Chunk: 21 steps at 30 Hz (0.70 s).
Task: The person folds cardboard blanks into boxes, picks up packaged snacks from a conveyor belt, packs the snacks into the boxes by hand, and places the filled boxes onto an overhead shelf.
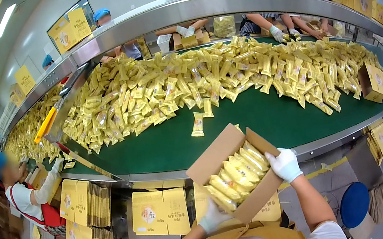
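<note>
An open cardboard box (260, 202), tilted toward me, holds several yellow snack packets (238, 173) lying side by side in rows. My right hand (285, 164), in a white glove, grips the box at its right side by the raised flap. At the lower left corner my left hand (214, 217), also gloved, holds the box from the side and below; some of its fingers are hidden. Just beyond the box, a loose packet (197, 124) lies on the green conveyor belt (156, 150), in front of a long heap of yellow packets (161, 89).
Stacks of flattened yellow cartons (83, 201) stand under the belt's near edge. A blue round stool (355, 204) is at the lower right. Another open box (373, 83) sits on the belt's right end. A co-worker (30, 190) works at left; others stand across the belt.
</note>
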Motion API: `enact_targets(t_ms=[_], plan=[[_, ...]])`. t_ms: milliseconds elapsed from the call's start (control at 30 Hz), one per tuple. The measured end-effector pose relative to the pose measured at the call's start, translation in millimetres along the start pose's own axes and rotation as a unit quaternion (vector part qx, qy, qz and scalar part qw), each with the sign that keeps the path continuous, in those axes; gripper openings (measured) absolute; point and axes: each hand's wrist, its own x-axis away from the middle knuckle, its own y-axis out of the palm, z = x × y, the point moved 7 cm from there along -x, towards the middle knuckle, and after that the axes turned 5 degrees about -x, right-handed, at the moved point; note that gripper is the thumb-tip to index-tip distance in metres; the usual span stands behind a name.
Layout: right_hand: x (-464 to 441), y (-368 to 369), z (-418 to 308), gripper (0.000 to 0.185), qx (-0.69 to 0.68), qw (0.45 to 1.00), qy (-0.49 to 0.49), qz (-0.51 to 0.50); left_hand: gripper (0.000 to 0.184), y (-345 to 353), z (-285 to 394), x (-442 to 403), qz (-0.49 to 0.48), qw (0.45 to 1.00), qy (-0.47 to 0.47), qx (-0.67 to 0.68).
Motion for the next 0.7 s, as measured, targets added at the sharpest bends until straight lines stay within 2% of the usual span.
enact_targets(t_ms=[33, 100, 133, 167, 233, 300, 333, 400, 433, 467, 500, 533, 633, 667, 700], plan=[[0, 0, -7, 0.032, 0.011, 0.999, -0.011, -0.028, 0.108, 4, -47, -24, 0.016, 0.995, 0.098, -0.031], [-7, -2, -11, 0.031, -0.030, 0.997, -0.061, -0.029, 0.111, -1, -51, -45, 0.032, 0.983, 0.170, 0.058], [-13, -7, -11, 0.030, -0.080, 0.995, -0.054, -0.009, 0.109, -6, -54, -55, 0.029, 0.973, 0.144, 0.176], [-17, -15, -13, 0.030, -0.131, 0.990, -0.047, 0.010, 0.098, -15, -56, -63, 0.035, 0.964, 0.128, 0.231], [-28, -40, -32, 0.028, -0.227, 0.973, -0.042, 0.021, 0.075, -54, 12, -74, 0.062, 0.959, 0.152, 0.231], [-58, -74, -68, 0.031, -0.291, 0.949, -0.115, 0.024, 0.057, -99, 95, -87, 0.087, 0.953, 0.210, 0.201], [-86, -85, -60, 0.034, -0.351, 0.924, -0.151, 0.010, 0.050, -125, 142, -94, 0.101, 0.946, 0.248, 0.181], [-139, -115, -90, 0.047, -0.504, 0.838, -0.206, 0.019, 0.052, -172, 248, -106, 0.151, 0.924, 0.328, 0.122], [-153, -137, -134, 0.050, -0.543, 0.803, -0.245, 0.035, 0.054, -194, 303, -110, 0.184, 0.906, 0.372, 0.083], [-176, -154, -180, 0.049, -0.530, 0.787, -0.316, -0.023, 0.056, -213, 353, -115, 0.213, 0.885, 0.411, 0.043], [-209, -165, -195, 0.052, -0.582, 0.743, -0.331, 0.005, 0.057, -229, 399, -119, 0.245, 0.862, 0.444, 0.005], [-256, -177, -203, 0.049, -0.567, 0.718, -0.401, -0.047, 0.059, -243, 442, -126, 0.274, 0.837, 0.472, -0.032], [-302, -202, -273, 0.037, -0.624, 0.688, -0.371, 0.014, 0.065, -285, 535, -156, 0.351, 0.778, 0.505, -0.129], [-359, -202, -280, 0.055, -0.615, 0.699, -0.364, -0.041, 0.067, -296, 553, -171, 0.362, 0.774, 0.497, -0.150], [-382, -197, -279, 0.056, -0.614, 0.719, -0.325, -0.025, 0.081, -309, 565, -187, 0.351, 0.786, 0.481, -0.169]])
